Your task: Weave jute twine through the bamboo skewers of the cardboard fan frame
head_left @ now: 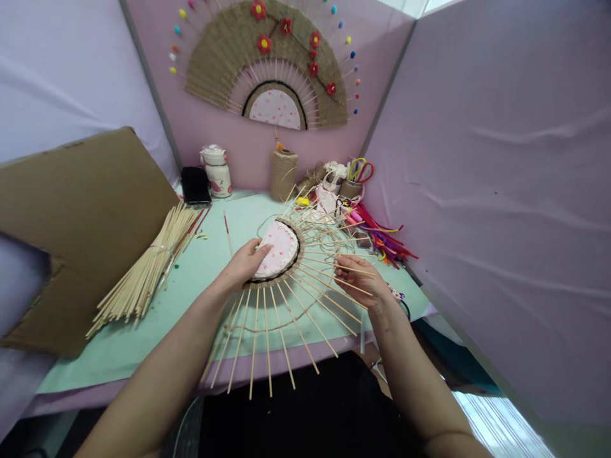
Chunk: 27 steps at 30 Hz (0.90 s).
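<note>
A half-round fan frame with a pink dotted centre and thin wooden sticks fanning out lies tilted over the table's front edge. My left hand grips its pink centre, thumb on top and fingers partly hidden beneath. Among the right-hand sticks, my right hand has its fingers bent together at a stick and thin twine; what exactly they pinch is too small to tell. A strand of twine runs across the lower sticks in a loose arc. Loose twine tangles behind the frame.
Bundled sticks and cardboard are at left. A twine spool, white bottle, black object and scissors in a holder stand behind. Coloured pipe cleaners lie right. A finished fan hangs above.
</note>
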### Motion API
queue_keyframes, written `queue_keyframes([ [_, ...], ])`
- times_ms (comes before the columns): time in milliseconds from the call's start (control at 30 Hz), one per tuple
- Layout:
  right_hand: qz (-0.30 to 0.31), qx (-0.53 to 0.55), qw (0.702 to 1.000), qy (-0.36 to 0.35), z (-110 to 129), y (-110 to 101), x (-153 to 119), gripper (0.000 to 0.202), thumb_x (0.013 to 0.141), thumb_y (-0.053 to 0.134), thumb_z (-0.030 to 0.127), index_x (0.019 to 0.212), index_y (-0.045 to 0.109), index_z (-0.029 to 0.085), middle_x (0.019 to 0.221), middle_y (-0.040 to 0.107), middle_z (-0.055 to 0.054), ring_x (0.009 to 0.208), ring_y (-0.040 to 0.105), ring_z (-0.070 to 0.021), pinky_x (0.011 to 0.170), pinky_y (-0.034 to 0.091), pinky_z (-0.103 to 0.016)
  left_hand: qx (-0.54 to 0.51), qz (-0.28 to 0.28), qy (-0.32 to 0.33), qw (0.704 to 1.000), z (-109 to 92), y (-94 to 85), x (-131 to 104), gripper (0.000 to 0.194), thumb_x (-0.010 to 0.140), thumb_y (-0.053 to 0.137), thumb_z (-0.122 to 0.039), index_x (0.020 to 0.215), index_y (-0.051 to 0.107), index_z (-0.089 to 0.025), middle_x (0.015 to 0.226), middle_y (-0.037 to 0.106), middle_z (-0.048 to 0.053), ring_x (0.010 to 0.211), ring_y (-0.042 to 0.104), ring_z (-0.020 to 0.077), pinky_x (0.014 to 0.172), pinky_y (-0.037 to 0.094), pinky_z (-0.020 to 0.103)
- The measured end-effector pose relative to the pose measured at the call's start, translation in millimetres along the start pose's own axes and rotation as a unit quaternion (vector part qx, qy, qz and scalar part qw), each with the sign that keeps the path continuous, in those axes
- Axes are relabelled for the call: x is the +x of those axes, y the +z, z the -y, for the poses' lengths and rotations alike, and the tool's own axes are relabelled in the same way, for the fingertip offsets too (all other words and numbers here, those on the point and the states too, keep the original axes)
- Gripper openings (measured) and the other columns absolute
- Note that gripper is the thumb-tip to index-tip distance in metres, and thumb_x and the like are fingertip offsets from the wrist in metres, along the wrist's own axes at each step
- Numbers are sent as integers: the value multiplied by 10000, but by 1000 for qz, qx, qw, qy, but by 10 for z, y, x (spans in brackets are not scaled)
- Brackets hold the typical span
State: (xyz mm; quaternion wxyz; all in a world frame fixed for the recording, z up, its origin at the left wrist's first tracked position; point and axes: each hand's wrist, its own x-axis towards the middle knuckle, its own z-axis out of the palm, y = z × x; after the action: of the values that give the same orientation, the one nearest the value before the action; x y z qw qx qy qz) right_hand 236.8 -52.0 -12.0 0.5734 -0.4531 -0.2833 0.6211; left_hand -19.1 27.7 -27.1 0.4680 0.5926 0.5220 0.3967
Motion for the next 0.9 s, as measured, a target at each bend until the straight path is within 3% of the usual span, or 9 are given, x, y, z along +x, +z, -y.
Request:
queue_keyframes([
  [267,-4,17,1000,16,-30,-6,2,318,511,895,255,738,690,171,603,622,45,512,542,-57,473,443,-174,84,-14,29,996,83,-40,66,446,746,603,-538,970,660,-156,749,653,35,646,527,181,550,332,254],
  [600,-17,6,1000,-4,-82,-74,54,298,565,856,234,772,648,185,776,712,-24,624,630,-111,521,484,-218,38,-17,9,999,35,-62,50,467,705,636,-544,960,656,-153,754,661,30,630,526,172,548,345,252],
  [700,-62,-49,996,-46,-105,-126,89,355,570,851,280,813,604,205,830,719,-37,670,650,-135,556,501,-244,17,-2,-9,1000,13,-140,43,512,697,628,-575,981,642,-149,776,667,30,629,532,165,542,358,248],
  [800,-108,-152,971,-147,-148,-182,167,388,596,830,340,881,592,226,922,702,-34,779,659,-161,671,527,-300,17,-5,-22,1000,18,-279,27,528,682,641,-587,978,642,-150,792,671,28,644,538,161,556,365,245],
  [900,-51,-295,927,-225,-221,-196,323,482,555,845,331,984,640,252,1108,662,-53,1035,615,-224,903,487,-412,33,-5,-31,999,61,-429,19,538,675,644,-596,972,645,-147,781,661,26,649,533,159,557,357,240],
])
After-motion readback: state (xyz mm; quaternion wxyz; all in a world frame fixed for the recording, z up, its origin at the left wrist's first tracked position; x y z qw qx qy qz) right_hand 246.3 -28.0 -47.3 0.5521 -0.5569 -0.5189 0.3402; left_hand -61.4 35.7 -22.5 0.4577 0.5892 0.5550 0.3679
